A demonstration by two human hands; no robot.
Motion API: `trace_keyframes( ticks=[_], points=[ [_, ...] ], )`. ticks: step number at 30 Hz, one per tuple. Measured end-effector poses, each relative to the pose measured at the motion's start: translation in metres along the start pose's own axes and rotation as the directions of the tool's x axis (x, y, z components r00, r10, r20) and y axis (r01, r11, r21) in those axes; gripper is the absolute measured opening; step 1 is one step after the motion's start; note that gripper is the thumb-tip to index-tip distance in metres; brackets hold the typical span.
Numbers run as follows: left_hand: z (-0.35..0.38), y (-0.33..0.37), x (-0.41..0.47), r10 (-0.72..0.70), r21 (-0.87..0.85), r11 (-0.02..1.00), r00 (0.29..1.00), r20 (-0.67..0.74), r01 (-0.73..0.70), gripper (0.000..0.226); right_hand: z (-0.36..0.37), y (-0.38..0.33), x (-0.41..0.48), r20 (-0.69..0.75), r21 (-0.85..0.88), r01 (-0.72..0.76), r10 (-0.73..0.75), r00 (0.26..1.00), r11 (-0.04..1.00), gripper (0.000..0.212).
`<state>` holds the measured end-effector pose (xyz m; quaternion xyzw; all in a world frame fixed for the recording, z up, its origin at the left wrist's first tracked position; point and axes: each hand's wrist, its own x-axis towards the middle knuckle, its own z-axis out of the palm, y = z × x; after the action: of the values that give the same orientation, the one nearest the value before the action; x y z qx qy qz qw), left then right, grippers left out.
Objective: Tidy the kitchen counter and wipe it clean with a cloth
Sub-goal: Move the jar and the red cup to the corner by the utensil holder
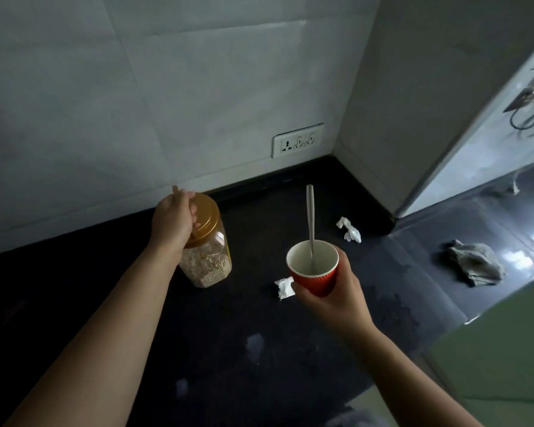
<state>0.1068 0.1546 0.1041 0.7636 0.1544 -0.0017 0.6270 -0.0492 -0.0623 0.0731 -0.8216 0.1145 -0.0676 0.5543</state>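
Currently | my left hand [173, 218] fingers grip oat jar [205, 257] lid [205, 218] | my right hand [336, 298] fingers hold red cup [313, 274] with spoon [310, 217] | grey cloth [473, 263] on desk [228, 334]

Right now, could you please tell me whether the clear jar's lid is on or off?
On: the gold lid caps the jar, with the left hand gripping it.

I face a dim corner of pale wall tiles [136, 103], a white socket plate [298, 140] set low on them. The black counter [228, 318] runs into that corner and reflects light at my right.
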Motion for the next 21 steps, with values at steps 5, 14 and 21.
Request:
trace_keyframes(
  ticks=[5, 14, 21],
  points=[
    [0.003, 0.008, -0.013, -0.074, 0.005, 0.997, 0.997, 0.015, 0.074, 0.036, -0.004, -0.006, -0.025, -0.051, -0.028, -0.001, -0.001, 0.999, 1.0, 0.062],
    [0.003, 0.013, -0.098, 0.203, 0.303, 0.932, 0.979, 0.023, -0.201, 0.037, -0.03, -0.01, -0.053, -0.003, -0.016, 0.067, -0.067, 0.998, 0.998, 0.064],
    [-0.005, 0.027, -0.213, 0.485, 0.462, 0.779, 0.874, -0.016, -0.424, 0.049, -0.069, 0.013, -0.111, 0.1, 0.04, 0.132, -0.135, 0.986, 0.99, 0.065]
  ],
)
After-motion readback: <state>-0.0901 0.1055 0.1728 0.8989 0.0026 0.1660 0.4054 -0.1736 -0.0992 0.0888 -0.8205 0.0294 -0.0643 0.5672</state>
